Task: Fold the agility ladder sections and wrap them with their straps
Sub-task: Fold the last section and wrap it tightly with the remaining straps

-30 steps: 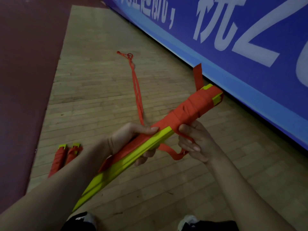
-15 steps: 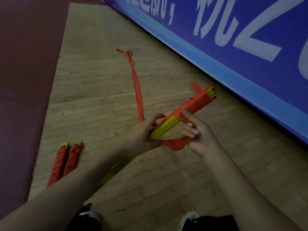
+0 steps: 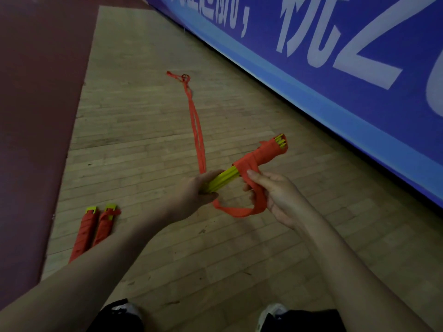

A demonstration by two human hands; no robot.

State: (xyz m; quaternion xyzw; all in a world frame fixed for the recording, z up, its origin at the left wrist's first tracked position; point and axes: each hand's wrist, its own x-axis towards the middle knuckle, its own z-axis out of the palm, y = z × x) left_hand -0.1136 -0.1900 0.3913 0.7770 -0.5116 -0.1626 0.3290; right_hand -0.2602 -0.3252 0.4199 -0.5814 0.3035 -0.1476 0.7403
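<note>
I hold the ladder bundle above the floor, its long axis running from my left hand, curled round the bare yellow end, away rightward. My right hand, nearer the wrapped end, pinches the slack strap looped beneath the bundle.

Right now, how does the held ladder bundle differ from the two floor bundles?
The held bundle is wrapped only at its far end; the floor bundles along their whole visible length. The held bundle trails a long strap; the floor bundles don't. Both: yellow rungs, orange strap.
</note>
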